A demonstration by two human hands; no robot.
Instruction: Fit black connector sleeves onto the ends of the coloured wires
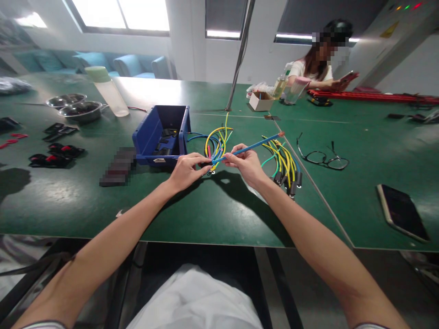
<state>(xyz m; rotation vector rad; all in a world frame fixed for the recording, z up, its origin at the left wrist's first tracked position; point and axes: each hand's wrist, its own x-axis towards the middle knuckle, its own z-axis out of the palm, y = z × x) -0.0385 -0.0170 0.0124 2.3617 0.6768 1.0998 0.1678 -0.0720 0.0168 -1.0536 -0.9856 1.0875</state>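
Both hands hold a blue cable (255, 145) above the green table, and its copper-coloured end points to the upper right. My left hand (190, 170) pinches the cable's lower left end. Closer to the middle, my right hand (245, 163) has its fingers closed on the same cable. Behind the hands lies a bundle of yellow, blue and green wires (219, 138). To the right of my right hand rests another bundle of yellow and green wires (283, 157) with black sleeved ends. A blue bin (144, 145) with black parts stands behind my left hand.
A bottle (111, 93), metal bowls (80, 112) and black parts (56, 154) are at the left. Glasses (322, 160) and a phone (402, 212) lie right. A metal pole (240, 57) rises behind the wires. A person (317, 68) sits across the table (206, 219), near a white box (260, 103).
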